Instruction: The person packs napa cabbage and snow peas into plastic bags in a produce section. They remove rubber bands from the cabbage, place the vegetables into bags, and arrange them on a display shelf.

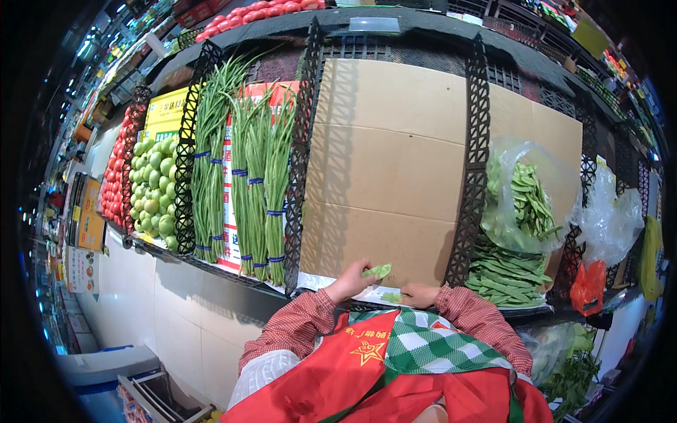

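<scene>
My left hand (351, 280) pinches a short, pale green piece of vegetable (378, 271), perhaps a flat bean pod, over the lower edge of a brown cardboard sheet (386, 169). To its right, my right hand (420, 294) has its fingertips on another small green piece (391, 297), just above the white liner (322, 283) at the display's front edge. The cardboard lines a sloping bay between two black lattice dividers. One bay to the right, flat green bean pods (505, 277) lie stacked below a clear plastic bag (529, 195) of more pods.
Bundled long beans (256, 201) fill the bay left of the cardboard, with green tomatoes (153, 185) and red tomatoes (116, 174) beyond. Black lattice dividers (468, 169) rise between bays. A red plastic bag (588, 288) hangs at right; an open box (164, 391) stands lower left.
</scene>
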`<state>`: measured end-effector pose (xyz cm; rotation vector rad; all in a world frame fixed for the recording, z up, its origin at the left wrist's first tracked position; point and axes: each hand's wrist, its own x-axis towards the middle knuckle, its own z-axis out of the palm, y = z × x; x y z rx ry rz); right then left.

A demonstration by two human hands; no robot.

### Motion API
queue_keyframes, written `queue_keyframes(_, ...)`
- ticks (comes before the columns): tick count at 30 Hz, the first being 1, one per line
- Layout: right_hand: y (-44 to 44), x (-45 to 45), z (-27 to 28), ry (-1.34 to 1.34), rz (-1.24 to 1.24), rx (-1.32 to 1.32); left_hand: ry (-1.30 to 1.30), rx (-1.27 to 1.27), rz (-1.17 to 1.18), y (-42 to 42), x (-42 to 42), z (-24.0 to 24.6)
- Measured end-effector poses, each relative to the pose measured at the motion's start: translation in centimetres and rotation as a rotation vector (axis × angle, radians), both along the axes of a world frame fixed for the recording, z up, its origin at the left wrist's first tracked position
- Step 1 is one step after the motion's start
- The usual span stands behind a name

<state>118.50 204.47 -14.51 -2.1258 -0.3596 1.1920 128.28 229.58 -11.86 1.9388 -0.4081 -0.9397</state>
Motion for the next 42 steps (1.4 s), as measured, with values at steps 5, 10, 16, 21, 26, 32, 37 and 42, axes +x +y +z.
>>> queue_keyframes(5, -0.4, -1.5, 0.5, -0.157, -0.161, 0.158, 0.166, -0.231, 0.226, -2.1, -0.6, 2.2)
queue_keyframes(10, 0.2, -1.7, 1.3, -0.191, -0.297, -0.047, 0.25, -0.288, 0.377, -4.1, -0.7, 4.7)
queue_keyframes(16, -1.2, -0.7, 6.3, 0.1, -1.163, 0.697, 0.083, -0.489, 0.433, -7.2, -1.8, 7.6)
queue_keyframes(21, -1.2, -0.9, 14.0, 0.031, -1.36, 1.162, -0.755, -0.414, 0.181, -11.7, -3.0, 10.8)
queue_keyframes(26, -2.6, -1.4, 20.2, -0.347, -1.467, 0.902, -0.798, -0.584, 0.035, -13.9, -3.4, 15.0)
queue_keyframes(32, -13.4, -1.1, 27.0, -1.232, -1.278, -0.055, -0.815, -0.591, 0.025, -13.5, -1.6, 13.9)
queue_keyframes(37, -21.1, 1.7, 26.5, -1.354, -0.908, -0.675, -0.971, -0.352, 0.011, -12.7, 5.5, 8.3)
queue_keyframes(42, -20.4, 2.5, 24.5, -1.517, -0.849, -0.672, -1.272, -0.164, 0.159, -14.1, 15.6, 5.6)
